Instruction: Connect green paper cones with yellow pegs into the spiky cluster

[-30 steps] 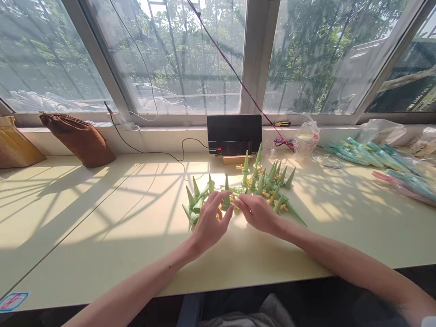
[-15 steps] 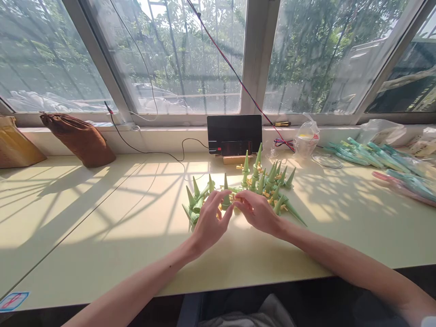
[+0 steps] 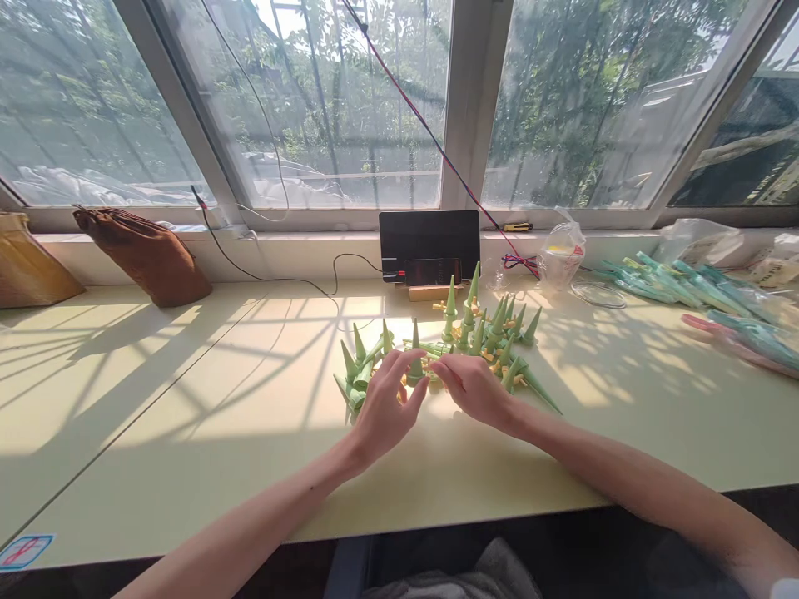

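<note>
My left hand (image 3: 390,401) is curled with thumb and forefinger around the base of an upright green cone-shaped piece (image 3: 415,345). Close by on the right, my right hand (image 3: 473,388) has its fingertips pressed together near that piece; whatever they hold is too small or hidden to make out. Left of my hands lie several green cones (image 3: 349,363), some upright, some tipped over. Behind my right hand is a cluster of green cones with small yellow parts (image 3: 498,323), and a few stand upright there. My fingers partly cover the pieces between the hands.
A black tablet (image 3: 429,237) leans at the back of the table (image 3: 218,474), a phone in front of it. A brown drawstring pouch (image 3: 146,258) sits back left. On the right are a plastic bag (image 3: 562,254) and bundles of teal pieces (image 3: 680,283). Cables run along the window.
The upright cone at my left hand has shifted slightly right. My right fingertips have moved a little and curled in. The rest of the table looks the same.
</note>
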Demonstrator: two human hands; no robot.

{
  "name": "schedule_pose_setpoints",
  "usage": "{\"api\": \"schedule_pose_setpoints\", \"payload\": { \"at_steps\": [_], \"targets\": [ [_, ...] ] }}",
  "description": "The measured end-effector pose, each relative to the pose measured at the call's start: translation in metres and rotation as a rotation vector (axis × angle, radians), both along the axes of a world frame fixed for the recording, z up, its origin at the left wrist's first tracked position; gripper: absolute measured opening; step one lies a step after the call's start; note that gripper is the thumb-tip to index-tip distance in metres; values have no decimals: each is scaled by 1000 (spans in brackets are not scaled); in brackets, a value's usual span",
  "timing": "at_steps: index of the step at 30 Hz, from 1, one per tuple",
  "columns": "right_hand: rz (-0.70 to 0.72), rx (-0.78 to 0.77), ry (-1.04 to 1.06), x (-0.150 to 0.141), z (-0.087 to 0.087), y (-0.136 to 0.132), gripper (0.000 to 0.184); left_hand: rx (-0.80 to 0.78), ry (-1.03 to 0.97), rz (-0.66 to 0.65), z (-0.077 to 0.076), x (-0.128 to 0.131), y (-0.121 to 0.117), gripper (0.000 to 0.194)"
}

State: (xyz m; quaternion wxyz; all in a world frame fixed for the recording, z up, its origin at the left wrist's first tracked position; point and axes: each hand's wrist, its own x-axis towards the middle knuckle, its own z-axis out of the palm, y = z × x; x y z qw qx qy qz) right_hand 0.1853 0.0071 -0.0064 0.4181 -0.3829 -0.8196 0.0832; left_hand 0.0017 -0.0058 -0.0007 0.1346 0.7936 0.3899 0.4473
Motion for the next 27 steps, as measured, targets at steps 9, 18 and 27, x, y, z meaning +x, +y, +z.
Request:
{"api": "schedule_pose_setpoints", "payload": {
  "at_steps": [9,18,27],
  "targets": [
    [19,29,125,-2,-3,-1,13,-4,-53,10,3,1,2,27],
    [20,1,74,-2,-1,0,24,-16,-7,18,0,-1,0,26],
    [-33,14,71,-2,-3,0,24,-32,-12,21,-2,-1,1,27]
  ]
}}
